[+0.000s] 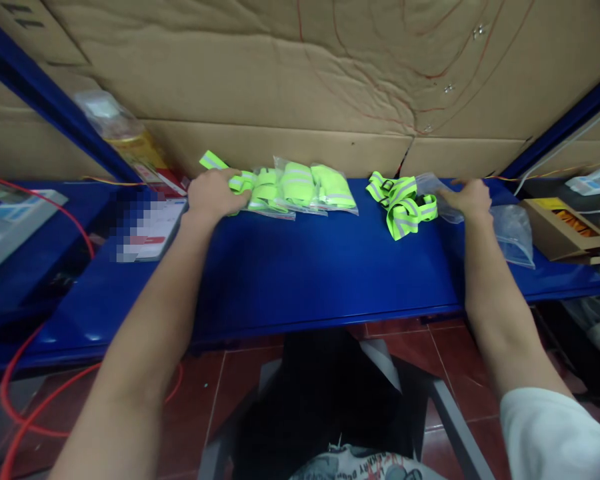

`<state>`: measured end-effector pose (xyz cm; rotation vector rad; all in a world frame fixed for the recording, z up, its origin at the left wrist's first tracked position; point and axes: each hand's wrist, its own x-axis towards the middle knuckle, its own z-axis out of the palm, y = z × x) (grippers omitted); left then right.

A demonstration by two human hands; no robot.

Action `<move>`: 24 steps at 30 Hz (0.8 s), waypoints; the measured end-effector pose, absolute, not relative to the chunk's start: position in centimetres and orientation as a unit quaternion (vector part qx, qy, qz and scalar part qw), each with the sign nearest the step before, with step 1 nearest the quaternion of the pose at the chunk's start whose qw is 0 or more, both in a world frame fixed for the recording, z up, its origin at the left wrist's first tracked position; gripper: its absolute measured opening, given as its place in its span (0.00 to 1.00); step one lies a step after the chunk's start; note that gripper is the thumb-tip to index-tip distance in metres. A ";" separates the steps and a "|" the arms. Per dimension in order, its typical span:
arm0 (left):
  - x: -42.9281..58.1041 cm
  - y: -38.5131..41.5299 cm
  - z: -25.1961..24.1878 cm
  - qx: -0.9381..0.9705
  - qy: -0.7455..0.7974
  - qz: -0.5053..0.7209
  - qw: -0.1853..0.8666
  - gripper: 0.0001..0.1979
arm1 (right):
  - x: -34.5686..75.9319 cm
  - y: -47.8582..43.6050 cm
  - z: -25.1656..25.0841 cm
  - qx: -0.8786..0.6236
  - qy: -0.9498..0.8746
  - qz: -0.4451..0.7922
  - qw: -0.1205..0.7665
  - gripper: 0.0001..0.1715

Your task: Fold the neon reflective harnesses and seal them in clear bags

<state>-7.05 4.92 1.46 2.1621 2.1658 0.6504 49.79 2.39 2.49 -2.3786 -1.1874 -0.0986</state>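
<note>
At the left end of the row, my left hand (214, 193) is closed on a loose neon-yellow reflective strap (215, 161). Beside it lie several clear bags of folded reflective straps, among them a middle bag (298, 184) and a right-hand bag (334, 187). A loose heap of reflective strap (403, 203) with black buckles rests farther right. My right hand (473, 199) has its fingers on a clear plastic bag (433, 188) next to that heap; its fingertips are partly hidden. More clear bags (514, 230) lie under and beside my right wrist.
Cardboard (260, 80) backs the blue shelf (330, 273). At left stand a bottle (130, 140) and a flat white box (155, 230), with a red hose (10, 400) farther out. An open carton (555, 233) sits at right. A grey chair (455, 420) is below.
</note>
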 end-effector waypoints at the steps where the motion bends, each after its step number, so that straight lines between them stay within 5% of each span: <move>1: -7.3 5.2 1.2 0.688 0.692 0.218 0.015 0.37 | 49.9 2.5 2.1 -0.877 -0.429 -0.012 0.218 0.27; 11: -6.8 5.1 0.9 0.642 0.723 0.248 0.067 0.38 | 48.7 3.3 1.8 -0.881 -0.399 -0.071 0.246 0.13; 18: -5.5 3.3 3.0 0.609 0.731 0.306 0.037 0.35 | 45.8 2.7 3.7 -0.615 -0.538 -0.319 0.480 0.17; 24: -5.7 2.6 4.2 0.592 0.678 0.431 -0.069 0.41 | 37.1 1.8 3.0 -0.586 -0.674 -0.271 0.357 0.25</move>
